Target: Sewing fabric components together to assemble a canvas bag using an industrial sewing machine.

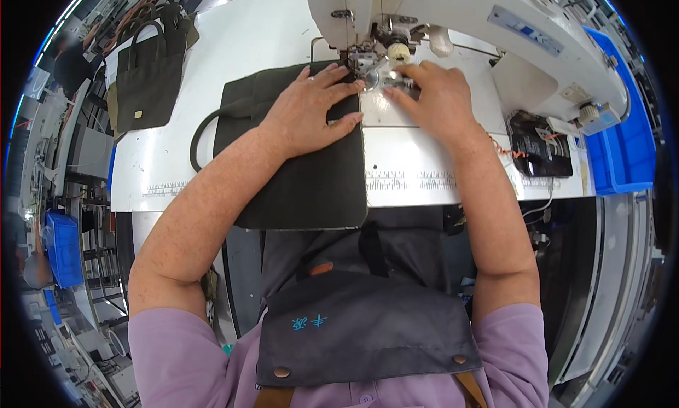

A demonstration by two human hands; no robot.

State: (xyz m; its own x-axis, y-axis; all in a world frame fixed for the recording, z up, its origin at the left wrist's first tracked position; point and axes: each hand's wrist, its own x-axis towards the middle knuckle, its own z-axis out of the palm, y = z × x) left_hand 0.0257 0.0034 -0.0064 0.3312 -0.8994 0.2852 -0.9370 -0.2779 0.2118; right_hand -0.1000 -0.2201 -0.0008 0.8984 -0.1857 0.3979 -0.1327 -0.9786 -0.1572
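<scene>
Dark olive fabric bag panel (304, 167), flat with a looped handle, lies on the white bench (424, 167) under the sewing machine (453, 19). Left hand (315, 111) presses it, fingers spread; right hand (435, 97) fingers rest together by the needle.

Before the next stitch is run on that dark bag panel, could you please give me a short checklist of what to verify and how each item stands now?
1. Dark fabric panel lies flat on the white table: ok, no folds show.
2. Left hand presses the panel, palm down, fingers spread: ok.
3. Right hand rests at the presser foot, fingertips beside it: not ok if they stay this close, judged from above.
4. Panel's right edge runs straight toward the foot: ok, as far as the bent view shows.
5. Loop handle lies free to the left of the panel: ok.
6. Needle position and thread: cannot tell, hidden by the machine head.
</scene>
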